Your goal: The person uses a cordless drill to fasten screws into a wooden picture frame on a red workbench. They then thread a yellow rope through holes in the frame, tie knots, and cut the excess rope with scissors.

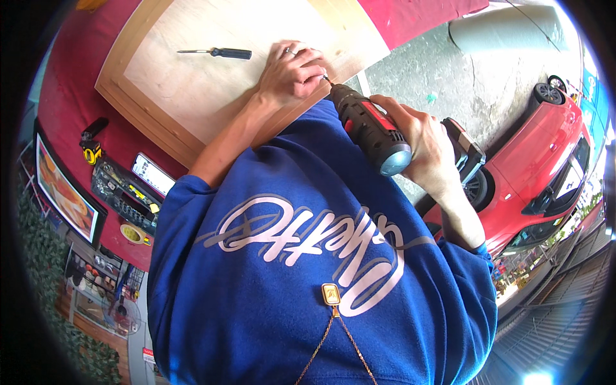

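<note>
My right hand (427, 144) is wrapped round the grip of a black and red cordless drill (372, 131). The drill's bit points up and left at the near right edge of a framed wooden panel (192, 77). On that edge rests my left hand (294, 74), its fingers curled and pinched right by the bit's tip. What the pinch holds, if anything, is too small to make out. A screwdriver (221, 52) with a black handle lies on the panel, left of my left hand.
Red cloth (70, 83) covers the table under the panel. At left lie a tape measure (92, 151), a phone (153, 173), a tool case (125, 196), a roll of tape (133, 233) and a framed picture (64, 186). A red car (532, 167) stands on the concrete floor at right.
</note>
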The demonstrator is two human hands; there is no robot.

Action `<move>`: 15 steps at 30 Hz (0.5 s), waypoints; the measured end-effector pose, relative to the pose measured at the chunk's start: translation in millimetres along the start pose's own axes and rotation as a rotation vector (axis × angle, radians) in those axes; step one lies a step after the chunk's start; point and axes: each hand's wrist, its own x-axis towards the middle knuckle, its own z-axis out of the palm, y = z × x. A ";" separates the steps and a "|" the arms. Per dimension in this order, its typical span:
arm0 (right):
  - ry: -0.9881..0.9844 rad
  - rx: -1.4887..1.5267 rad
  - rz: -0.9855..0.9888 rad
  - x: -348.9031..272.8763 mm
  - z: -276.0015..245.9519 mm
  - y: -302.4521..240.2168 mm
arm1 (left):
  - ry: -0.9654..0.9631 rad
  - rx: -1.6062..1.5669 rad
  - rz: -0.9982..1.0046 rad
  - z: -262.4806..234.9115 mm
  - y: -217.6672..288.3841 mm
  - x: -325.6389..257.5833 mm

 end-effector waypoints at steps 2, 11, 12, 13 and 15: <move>-0.032 -0.010 -0.007 2.2 -3.2 2.7 | 0.009 0.008 0.001 0.3 0.7 0.9; -0.096 -0.286 -0.080 12.7 -15.1 3.6 | -0.017 0.018 0.026 -0.9 0.6 0.8; -0.075 -0.315 -0.124 14.8 -16.0 4.6 | -0.013 0.021 0.033 -1.7 0.3 1.7; -0.101 -0.369 -0.132 16.2 -18.0 3.1 | 0.001 0.035 0.039 -1.2 0.7 2.0; -0.148 -0.481 -0.150 18.3 -23.5 -0.5 | 0.030 0.068 0.051 0.7 1.2 2.1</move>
